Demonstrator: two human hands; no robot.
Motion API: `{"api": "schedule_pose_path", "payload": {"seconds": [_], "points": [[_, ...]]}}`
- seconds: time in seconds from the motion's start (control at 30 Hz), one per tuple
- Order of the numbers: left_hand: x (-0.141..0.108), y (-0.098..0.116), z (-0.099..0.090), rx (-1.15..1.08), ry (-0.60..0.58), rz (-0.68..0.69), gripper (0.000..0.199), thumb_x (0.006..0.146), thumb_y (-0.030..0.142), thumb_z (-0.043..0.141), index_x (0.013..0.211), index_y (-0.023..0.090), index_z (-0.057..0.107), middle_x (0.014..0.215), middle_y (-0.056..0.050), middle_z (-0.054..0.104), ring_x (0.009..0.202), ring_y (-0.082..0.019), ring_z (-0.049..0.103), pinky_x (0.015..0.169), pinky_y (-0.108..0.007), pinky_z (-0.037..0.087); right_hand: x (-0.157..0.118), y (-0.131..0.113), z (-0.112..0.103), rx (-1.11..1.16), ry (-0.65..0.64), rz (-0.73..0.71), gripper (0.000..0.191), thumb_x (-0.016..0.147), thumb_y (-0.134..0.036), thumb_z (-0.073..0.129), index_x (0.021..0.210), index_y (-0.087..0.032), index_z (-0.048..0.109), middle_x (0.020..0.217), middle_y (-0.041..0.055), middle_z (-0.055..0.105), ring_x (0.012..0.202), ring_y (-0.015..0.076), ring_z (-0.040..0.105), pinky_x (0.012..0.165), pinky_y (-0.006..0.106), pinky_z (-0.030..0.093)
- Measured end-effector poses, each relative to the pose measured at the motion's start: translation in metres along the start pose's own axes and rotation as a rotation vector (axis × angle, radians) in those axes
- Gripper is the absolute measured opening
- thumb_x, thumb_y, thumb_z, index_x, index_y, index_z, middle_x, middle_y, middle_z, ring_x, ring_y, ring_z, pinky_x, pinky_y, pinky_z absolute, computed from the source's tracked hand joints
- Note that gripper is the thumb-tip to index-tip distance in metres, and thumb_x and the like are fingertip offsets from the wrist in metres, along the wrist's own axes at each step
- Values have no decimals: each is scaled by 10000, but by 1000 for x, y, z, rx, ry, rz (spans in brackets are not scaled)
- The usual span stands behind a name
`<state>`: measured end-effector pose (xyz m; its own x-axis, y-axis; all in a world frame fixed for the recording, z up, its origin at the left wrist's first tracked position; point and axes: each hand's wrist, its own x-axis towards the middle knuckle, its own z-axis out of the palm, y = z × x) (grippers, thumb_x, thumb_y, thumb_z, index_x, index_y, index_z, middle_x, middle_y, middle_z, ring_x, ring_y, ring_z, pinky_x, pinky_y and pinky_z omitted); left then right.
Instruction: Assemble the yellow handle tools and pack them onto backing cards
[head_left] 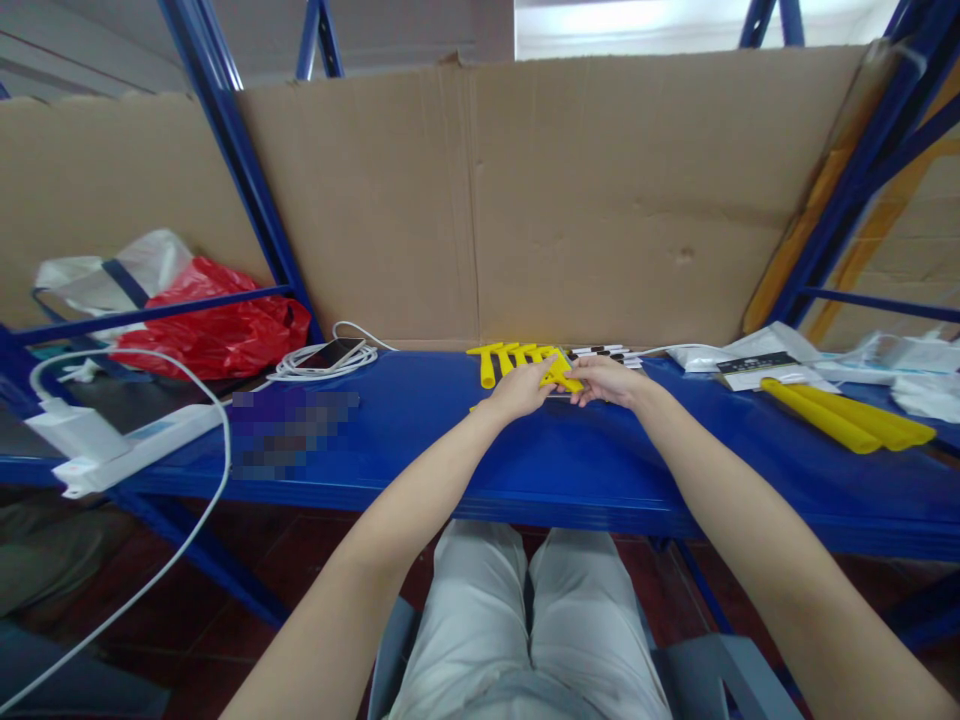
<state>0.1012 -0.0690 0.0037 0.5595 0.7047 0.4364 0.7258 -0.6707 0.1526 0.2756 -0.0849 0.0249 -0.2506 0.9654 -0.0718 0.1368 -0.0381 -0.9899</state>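
A yellow plastic piece is between my two hands above the blue shelf top; its exact kind is too small to make out. My left hand pinches it from the left. From the right, the fingers of my right hand close on its other edge. Just behind my hands lies a row of several yellow T-shaped tools, partly hidden by my left hand. Black and white strips lie behind my right hand.
Yellow tubes and clear plastic packets lie to the right. On the left are a phone, a coiled white cable, a power strip and a red bag. A cardboard wall closes off the back.
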Motion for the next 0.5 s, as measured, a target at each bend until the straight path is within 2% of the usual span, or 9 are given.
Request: {"api": "schedule_pose_path", "payload": {"seconds": [0.13, 0.23, 0.33, 0.43, 0.5], "points": [[-4, 2, -1, 50, -80, -62, 589, 910, 330, 499, 1456, 174, 344, 1270, -157, 610, 1137, -284, 594, 930, -402, 457, -2, 0, 5, -37, 1, 21, 135, 867, -71, 533, 786, -163, 478, 598, 31, 661, 404, 103, 579, 393, 180, 479], [-5, 4, -4, 63, -81, -64, 546, 919, 281, 469, 1447, 188, 362, 1227, -144, 638, 1107, -271, 610, 925, -394, 456, -4, -2, 7, -45, 13, 28, 120, 861, -96, 555, 790, -164, 485, 610, 30, 658, 398, 102, 566, 386, 185, 456], [-4, 6, -9, 61, -64, -73, 546, 917, 233, 447, 1451, 169, 356, 1221, -151, 639, 1104, -263, 613, 929, -386, 457, -4, -4, 2, 9, 41, 2, 84, 875, -193, 567, 814, -164, 518, 596, 15, 633, 390, 92, 531, 370, 176, 403], [-3, 5, -13, 51, -60, -129, 560, 896, 212, 464, 1444, 146, 373, 1206, -164, 645, 1101, -281, 614, 926, -407, 463, 2, -2, -15, 73, 192, -40, 114, 891, -238, 531, 806, -162, 541, 570, -1, 591, 380, 67, 452, 385, 172, 361], [-1, 1, -15, 8, -41, -158, 558, 875, 203, 491, 1423, 143, 410, 1217, -160, 640, 1110, -284, 609, 935, -405, 463, 7, 3, -29, -20, 392, -56, 114, 871, -198, 520, 764, -163, 534, 578, 2, 582, 383, 61, 406, 412, 184, 363]]}}
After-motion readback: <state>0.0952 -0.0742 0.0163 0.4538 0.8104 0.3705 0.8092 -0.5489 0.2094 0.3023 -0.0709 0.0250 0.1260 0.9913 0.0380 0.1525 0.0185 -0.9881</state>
